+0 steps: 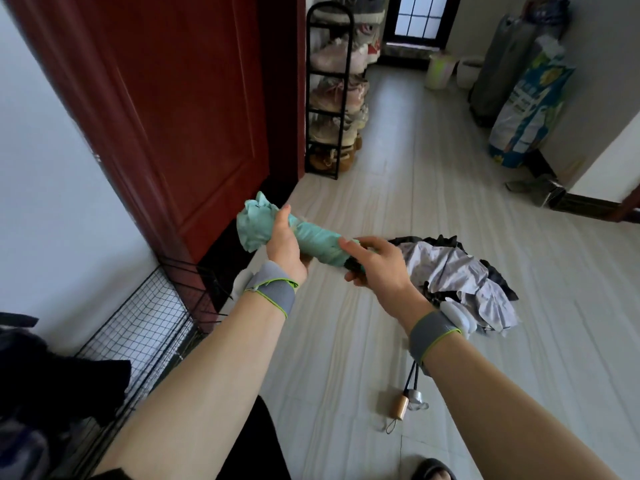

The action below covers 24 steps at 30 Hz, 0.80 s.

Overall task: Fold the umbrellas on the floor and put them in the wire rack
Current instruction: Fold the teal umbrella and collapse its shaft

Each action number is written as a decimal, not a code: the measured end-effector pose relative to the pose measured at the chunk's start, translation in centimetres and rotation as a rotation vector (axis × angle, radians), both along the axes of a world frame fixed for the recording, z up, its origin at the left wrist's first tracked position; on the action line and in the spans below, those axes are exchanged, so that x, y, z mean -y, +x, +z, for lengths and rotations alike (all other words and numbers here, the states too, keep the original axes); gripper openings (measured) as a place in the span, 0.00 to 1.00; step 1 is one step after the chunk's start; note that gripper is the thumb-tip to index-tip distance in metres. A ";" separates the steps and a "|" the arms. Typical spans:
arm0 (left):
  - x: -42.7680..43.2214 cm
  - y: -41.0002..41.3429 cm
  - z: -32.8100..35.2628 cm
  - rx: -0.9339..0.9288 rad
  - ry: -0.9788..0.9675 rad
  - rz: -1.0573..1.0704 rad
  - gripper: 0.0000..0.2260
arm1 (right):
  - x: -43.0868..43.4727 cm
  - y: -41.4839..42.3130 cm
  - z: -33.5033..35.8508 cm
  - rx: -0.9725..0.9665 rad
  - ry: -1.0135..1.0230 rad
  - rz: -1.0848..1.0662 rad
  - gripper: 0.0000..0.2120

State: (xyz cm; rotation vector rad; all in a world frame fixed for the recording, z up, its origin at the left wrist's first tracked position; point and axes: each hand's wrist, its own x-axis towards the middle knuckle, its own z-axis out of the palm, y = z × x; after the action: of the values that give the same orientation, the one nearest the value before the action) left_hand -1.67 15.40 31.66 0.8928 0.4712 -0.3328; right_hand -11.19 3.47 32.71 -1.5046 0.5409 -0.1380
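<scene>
I hold a mint-green umbrella (311,239), collapsed and bunched, level above the floor. My left hand (285,242) grips its crumpled far end, and my right hand (375,263) is closed around the near end, where a dark part shows. On the floor to the right lies a lilac-and-black umbrella (460,275), unfolded and rumpled, with a white handle (459,318). Another umbrella's wooden handle (400,407) with black shafts lies nearer me, partly hidden by my right arm. The black wire rack (145,323) stands against the wall at lower left.
A dark red door (180,109) is beside the rack. A black shoe rack (334,95) full of shoes stands behind it. Sacks (530,105) and two buckets (440,69) line the far right wall. A dark slipper (433,471) is at the bottom edge.
</scene>
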 end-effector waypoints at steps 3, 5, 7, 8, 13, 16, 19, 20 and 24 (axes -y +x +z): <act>-3.7 -0.9 0.6 -0.054 0.145 -0.107 0.17 | -2.2 1.7 2.0 0.110 0.058 -0.108 0.14; -6.1 -1.7 1.2 -0.062 0.151 -0.144 0.23 | -4.1 2.9 3.3 0.183 0.084 -0.080 0.10; -8.5 -2.4 1.7 -0.043 0.137 -0.161 0.27 | -6.4 3.9 4.3 0.225 0.032 -0.015 0.08; -10.1 -2.8 2.0 -0.037 0.150 -0.159 0.30 | -7.7 4.4 4.6 0.247 -0.014 0.017 0.08; -16.1 -4.9 2.4 0.079 0.616 -0.335 0.37 | -12.8 6.0 6.8 0.311 -0.275 0.079 0.19; -21.2 -7.1 2.0 0.344 1.334 -0.556 0.23 | -17.0 6.2 7.9 0.350 -0.422 0.184 0.25; -25.1 -10.2 0.4 0.574 1.922 -0.802 0.13 | -20.9 5.9 8.5 0.390 -0.523 0.309 0.25; -25.9 -11.0 -0.2 0.633 2.042 -0.864 0.13 | -22.0 5.7 8.6 0.398 -0.562 0.352 0.25; -28.6 -13.3 -1.8 0.840 2.318 -0.958 0.16 | -26.4 5.0 8.9 0.409 -0.647 0.513 0.24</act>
State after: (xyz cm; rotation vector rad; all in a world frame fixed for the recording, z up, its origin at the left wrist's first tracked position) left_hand -14.92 43.95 29.91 3.3256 -0.7748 -0.0676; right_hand -6.21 29.88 41.63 -2.1239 -0.2595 -0.2254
